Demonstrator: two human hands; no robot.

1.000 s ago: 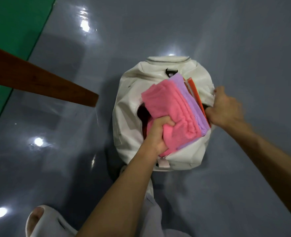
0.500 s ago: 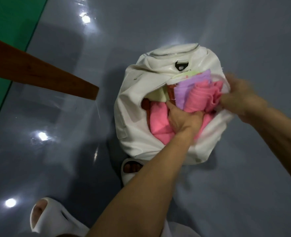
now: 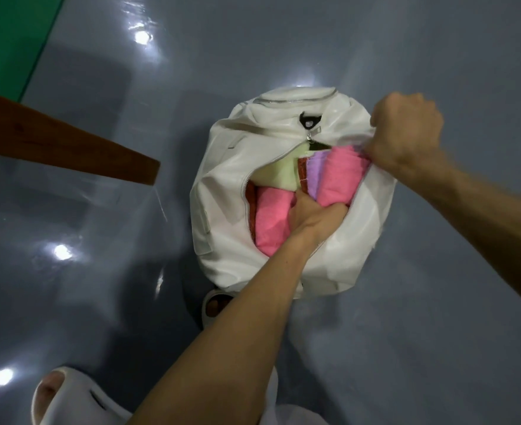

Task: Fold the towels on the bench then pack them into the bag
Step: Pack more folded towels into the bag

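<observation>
Glossy white fabric: the bag point(image 3: 222, 210) stands on the grey floor point(image 3: 100, 302), zip mouth gaping, just past the bench end point(image 3: 69, 142).

Head view.
- Right hand point(image 3: 406, 130) is clenched on the bag's far rim and pulls the mouth wide.
- Left hand point(image 3: 311, 213) is thrust wrist-deep among the towels. Its fingers are buried, so I cannot tell whether they grasp cloth or only press it down.
- The towels are all inside the bag mouth. None shows on the visible part of the bench.

Risks, as I judge them.
- The near pink fold point(image 3: 271, 219) rides high. When the left hand pulls out it may drag that fold up and undo it.
- The upright pink fold point(image 3: 342, 173) is pinched against the rim by the right hand, so the zip teeth point(image 3: 248, 210) could snag its edge on closing.
- The bag looks crammed. A hard shove could tip it or slump the stack.

Counts.
- Bag: one.
- Hands: two.
- Pink folds: two. I cannot tell whether they are one towel or two.
- Purple towel point(image 3: 316, 173): one.
- Pale yellow towel point(image 3: 277, 176): one.
- Red-orange strip point(image 3: 302, 176): one, with a matching sliver by the near zip. It could be towel or lining; unclear.
- White slippers: two, one point(image 3: 63, 397) at the lower left and one point(image 3: 213, 305) half under the bag.
- Green floor strip point(image 3: 8, 41): one.
</observation>
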